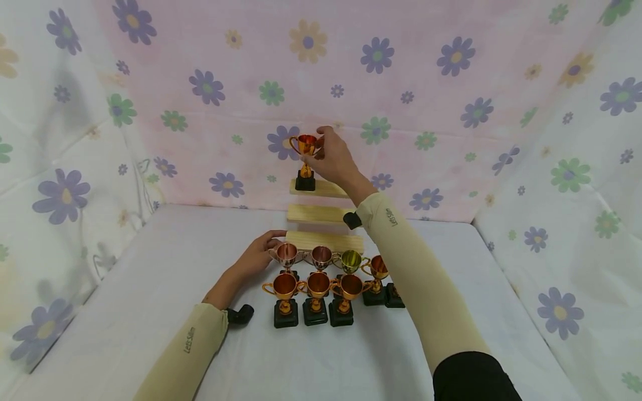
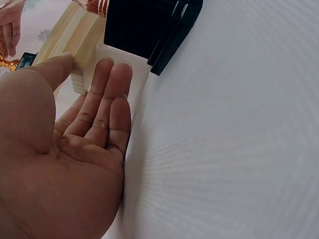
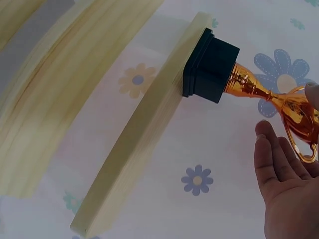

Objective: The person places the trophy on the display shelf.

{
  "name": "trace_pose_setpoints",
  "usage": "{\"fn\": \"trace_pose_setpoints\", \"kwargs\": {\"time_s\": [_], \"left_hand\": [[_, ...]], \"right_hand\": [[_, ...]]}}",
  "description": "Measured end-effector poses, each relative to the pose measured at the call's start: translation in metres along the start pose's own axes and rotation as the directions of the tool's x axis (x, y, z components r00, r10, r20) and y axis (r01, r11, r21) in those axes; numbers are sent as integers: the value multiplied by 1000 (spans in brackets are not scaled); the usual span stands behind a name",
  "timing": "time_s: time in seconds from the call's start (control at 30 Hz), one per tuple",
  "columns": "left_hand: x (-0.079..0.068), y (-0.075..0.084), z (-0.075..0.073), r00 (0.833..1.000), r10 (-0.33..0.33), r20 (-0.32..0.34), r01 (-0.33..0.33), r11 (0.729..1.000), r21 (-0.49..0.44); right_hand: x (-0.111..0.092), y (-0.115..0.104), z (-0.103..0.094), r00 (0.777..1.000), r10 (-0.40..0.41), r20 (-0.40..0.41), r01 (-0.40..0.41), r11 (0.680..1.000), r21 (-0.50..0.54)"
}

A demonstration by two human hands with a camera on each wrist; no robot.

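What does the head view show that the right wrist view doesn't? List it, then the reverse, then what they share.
Only the head view: the left hand, the cups standing on the table, and both sleeves.

Only the right wrist view: the palm side of the right hand, and the right end of the top shelf, which the right arm hides from the head view.

Both: the right hand holding the orange cup, its black base at the top shelf.

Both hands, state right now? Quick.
Left hand: open, at the end of the lowest wooden shelf.
Right hand: holding an orange-gold trophy.
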State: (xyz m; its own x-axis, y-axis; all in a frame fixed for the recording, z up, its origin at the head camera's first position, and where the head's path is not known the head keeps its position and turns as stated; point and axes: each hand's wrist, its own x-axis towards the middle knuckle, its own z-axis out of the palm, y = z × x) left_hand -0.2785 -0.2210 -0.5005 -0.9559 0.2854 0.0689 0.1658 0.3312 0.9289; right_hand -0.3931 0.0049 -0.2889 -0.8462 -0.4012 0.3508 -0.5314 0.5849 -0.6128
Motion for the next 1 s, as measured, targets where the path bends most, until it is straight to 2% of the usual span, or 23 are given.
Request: {"fn": "trace_pose_setpoints", "kwargs": {"time_s": [0.2,0.5,0.67,0.8,1.0], "left_hand": [[0,3,0,1000,-8,-3,9,1000,12],[1,1,1,1000,-6,-4,6,1000,27],[0,2,1,1000,-16,-1,16,1000,26],[-2,3,1,1000,-1,-7,1,999,40],[-1,4,2,1000,-10,-6,10,999,42]], "right_hand": [[-8,5,-13,1000,-20,-6,20,999,-26],[-33,2,-34,999,-53,-4,53,997,-48],[-54,0,-47,997,-72,-10,71,997,-31],[-73,-1,-56,993,-120,-3,119,991,-57],[-102,7,-65,989,-147,-8,146,986,-78]]}}
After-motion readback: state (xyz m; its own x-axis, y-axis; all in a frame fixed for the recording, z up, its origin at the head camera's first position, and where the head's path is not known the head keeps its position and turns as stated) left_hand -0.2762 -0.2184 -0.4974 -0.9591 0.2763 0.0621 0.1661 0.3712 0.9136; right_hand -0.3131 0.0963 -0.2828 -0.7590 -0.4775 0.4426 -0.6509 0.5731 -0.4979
